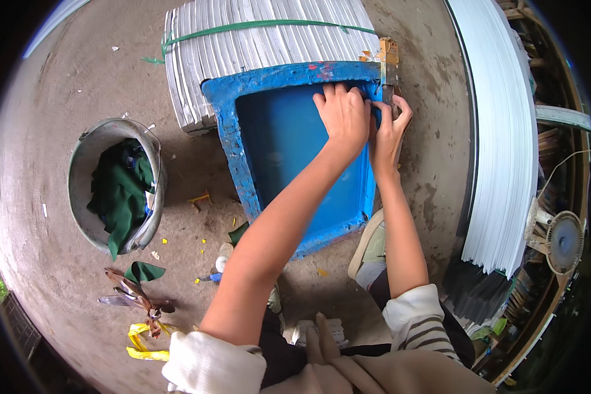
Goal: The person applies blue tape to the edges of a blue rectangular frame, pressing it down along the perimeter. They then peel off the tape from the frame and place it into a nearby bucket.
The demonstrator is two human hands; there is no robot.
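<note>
A blue-painted rectangular frame (228, 141) with a recessed blue panel lies tilted, its far edge against a bundle of pale ridged sheets (269, 43). Both of my hands are at its far right corner. My left hand (345, 117) is inside that corner, back up and fingers curled; their tips and whatever they hold are hidden. Just to its right, my right hand (389, 131) bends thumb and fingers around the frame's right edge, close below a worn wooden block (389, 51). Green cord (262, 25) runs across the bundle.
A grey bucket (79, 197) with dark green cloth (121, 190) stands at the left. Yellow strap (138, 345) and dry brown scraps (141, 295) lie nearer. A tall stack of white sheets (499, 131) and a fan (563, 243) are at the right. My shoes flank the frame's near end.
</note>
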